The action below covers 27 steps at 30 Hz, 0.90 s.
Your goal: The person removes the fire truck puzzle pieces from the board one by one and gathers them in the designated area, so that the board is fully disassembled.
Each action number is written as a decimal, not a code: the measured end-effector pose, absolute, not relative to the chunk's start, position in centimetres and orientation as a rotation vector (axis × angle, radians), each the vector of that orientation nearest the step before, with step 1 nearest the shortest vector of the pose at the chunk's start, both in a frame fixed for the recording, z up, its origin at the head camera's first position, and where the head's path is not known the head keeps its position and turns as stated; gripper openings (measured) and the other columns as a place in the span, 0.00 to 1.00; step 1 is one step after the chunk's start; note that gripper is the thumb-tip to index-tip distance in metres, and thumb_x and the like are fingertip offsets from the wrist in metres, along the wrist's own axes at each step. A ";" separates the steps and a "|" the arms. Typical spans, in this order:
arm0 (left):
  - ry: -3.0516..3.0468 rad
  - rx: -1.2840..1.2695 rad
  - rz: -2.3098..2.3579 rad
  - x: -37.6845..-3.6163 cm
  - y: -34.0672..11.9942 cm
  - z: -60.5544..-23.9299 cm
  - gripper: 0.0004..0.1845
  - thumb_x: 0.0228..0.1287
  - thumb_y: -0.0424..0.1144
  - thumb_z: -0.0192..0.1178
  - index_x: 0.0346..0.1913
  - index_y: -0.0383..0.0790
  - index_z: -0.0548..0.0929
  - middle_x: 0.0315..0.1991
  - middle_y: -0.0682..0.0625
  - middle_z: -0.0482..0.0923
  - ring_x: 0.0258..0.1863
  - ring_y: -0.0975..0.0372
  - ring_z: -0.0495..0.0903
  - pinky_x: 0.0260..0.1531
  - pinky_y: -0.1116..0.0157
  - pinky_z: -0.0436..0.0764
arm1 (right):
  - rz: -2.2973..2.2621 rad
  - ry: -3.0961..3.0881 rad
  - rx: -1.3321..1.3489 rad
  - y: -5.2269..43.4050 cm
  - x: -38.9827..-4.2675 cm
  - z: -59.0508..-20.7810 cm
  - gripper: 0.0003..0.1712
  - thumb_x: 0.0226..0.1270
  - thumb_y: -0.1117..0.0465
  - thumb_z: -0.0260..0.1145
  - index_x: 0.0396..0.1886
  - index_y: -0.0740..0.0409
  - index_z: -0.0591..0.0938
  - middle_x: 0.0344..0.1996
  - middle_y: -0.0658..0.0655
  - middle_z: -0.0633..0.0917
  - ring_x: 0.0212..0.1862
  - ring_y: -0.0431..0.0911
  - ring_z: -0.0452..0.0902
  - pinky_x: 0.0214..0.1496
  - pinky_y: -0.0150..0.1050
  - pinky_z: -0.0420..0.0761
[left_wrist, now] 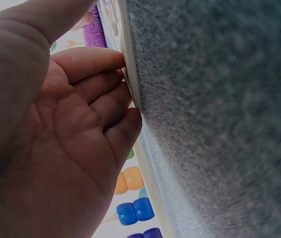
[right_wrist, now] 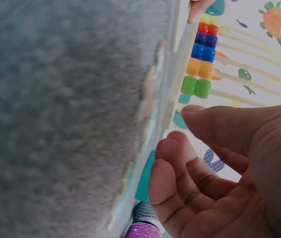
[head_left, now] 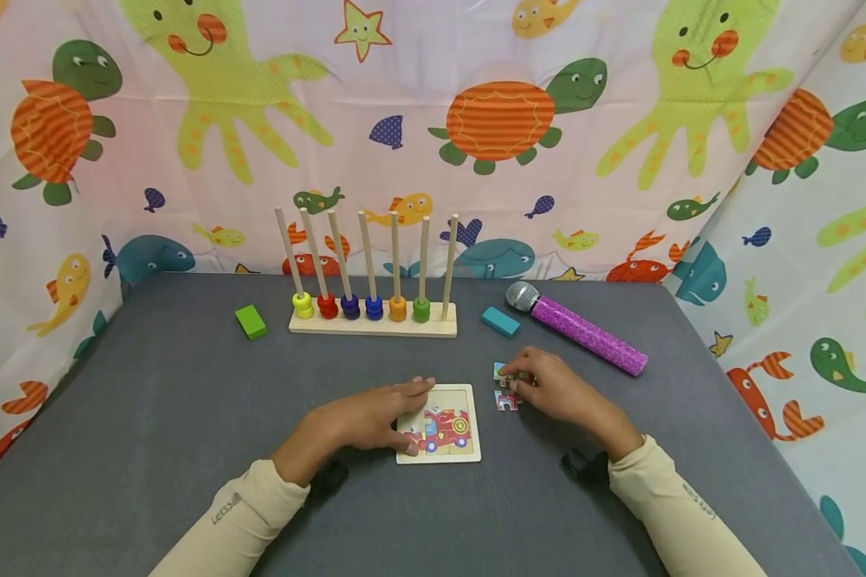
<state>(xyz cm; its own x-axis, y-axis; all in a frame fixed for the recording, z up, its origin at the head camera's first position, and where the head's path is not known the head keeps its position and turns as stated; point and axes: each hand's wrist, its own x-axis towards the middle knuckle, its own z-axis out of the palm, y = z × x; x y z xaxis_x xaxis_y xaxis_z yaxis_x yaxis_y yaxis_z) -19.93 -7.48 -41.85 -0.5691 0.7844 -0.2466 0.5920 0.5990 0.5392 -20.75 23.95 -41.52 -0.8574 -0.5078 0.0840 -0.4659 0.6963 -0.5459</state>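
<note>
My left hand (head_left: 375, 413) rests on a square wooden puzzle board (head_left: 474, 417). Its fingers lie over the top-left rim and its thumb over the lower left, covering part of the board. The picture in the frame shows a red vehicle with blue-hubbed wheels. In the left wrist view the fingertips (left_wrist: 132, 119) touch the board's edge. Just right of the board, my right hand (head_left: 554, 388) hovers over loose puzzle pieces (head_left: 506, 401), partly hiding them. From the right wrist, the thumb and bent fingers (right_wrist: 162, 181) are apart, with nothing seen between them.
Behind the board stands a wooden peg rack (head_left: 371, 327) with coloured beads on most of its upright pegs. A green block (head_left: 251, 322) lies to its left. On its right are a blue block (head_left: 500, 321) and a glittery purple microphone (head_left: 584, 327). Patterned cloth borders the grey table (head_left: 151, 417).
</note>
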 end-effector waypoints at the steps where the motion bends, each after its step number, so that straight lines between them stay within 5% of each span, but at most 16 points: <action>1: 2.367 1.094 0.552 -19.9 -7.5 -41.8 0.45 0.62 0.47 0.67 0.75 0.36 0.56 0.77 0.48 0.46 0.75 0.56 0.46 0.69 0.54 0.55 | -0.895 2.825 -0.818 23.9 -20.8 -41.4 0.12 0.64 0.71 0.64 0.46 0.62 0.86 0.39 0.54 0.81 0.36 0.44 0.73 0.36 0.39 0.76; 9: 2.393 1.123 0.508 -19.9 -7.5 -41.9 0.44 0.62 0.48 0.67 0.75 0.35 0.58 0.77 0.46 0.47 0.75 0.55 0.47 0.70 0.54 0.50 | -0.943 2.736 -0.904 22.4 -20.2 -40.7 0.11 0.65 0.70 0.64 0.45 0.64 0.86 0.35 0.52 0.83 0.31 0.41 0.73 0.31 0.35 0.76; 27: 2.459 1.190 0.397 -19.7 -7.5 -41.8 0.41 0.62 0.52 0.65 0.73 0.36 0.63 0.76 0.45 0.51 0.74 0.54 0.50 0.71 0.53 0.49 | -1.070 2.421 -0.937 18.7 -19.3 -40.7 0.12 0.71 0.68 0.60 0.50 0.64 0.84 0.44 0.53 0.86 0.41 0.40 0.78 0.45 0.36 0.80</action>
